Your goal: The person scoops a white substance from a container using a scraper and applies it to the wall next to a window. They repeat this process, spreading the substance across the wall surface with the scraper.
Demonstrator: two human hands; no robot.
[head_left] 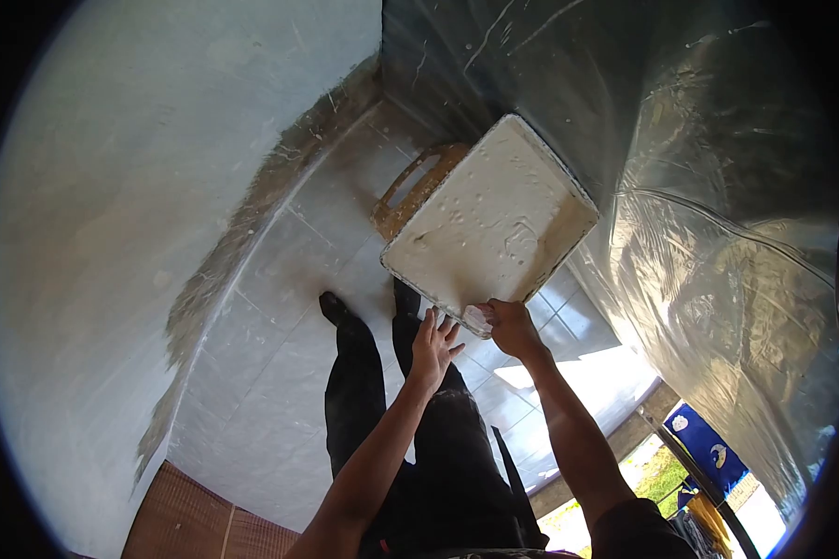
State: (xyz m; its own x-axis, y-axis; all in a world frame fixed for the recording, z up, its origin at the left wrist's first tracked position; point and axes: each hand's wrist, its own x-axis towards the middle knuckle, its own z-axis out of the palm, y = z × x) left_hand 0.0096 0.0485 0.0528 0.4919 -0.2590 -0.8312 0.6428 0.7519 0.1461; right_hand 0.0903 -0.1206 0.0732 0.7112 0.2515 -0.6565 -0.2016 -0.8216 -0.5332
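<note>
A rectangular tray (490, 219) filled with wet, cream-coloured plaster-like mix sits in front of me, its rim smeared with the same stuff. My right hand (513, 329) is closed at the tray's near corner. A small white-coated piece (476, 319) shows at its fingertips; what it is I cannot tell. Just left of that corner, my left hand (433, 350) has its fingers spread, fingertips right by the near rim, with nothing in it.
A brown stool-like piece with a slot (404, 197) shows from under the tray's left side. The wall (158, 186) on the left has a rough, darker band along its foot. Plastic sheeting (708, 224) hangs on the right. Pale tiles (270, 326) cover the floor around my legs.
</note>
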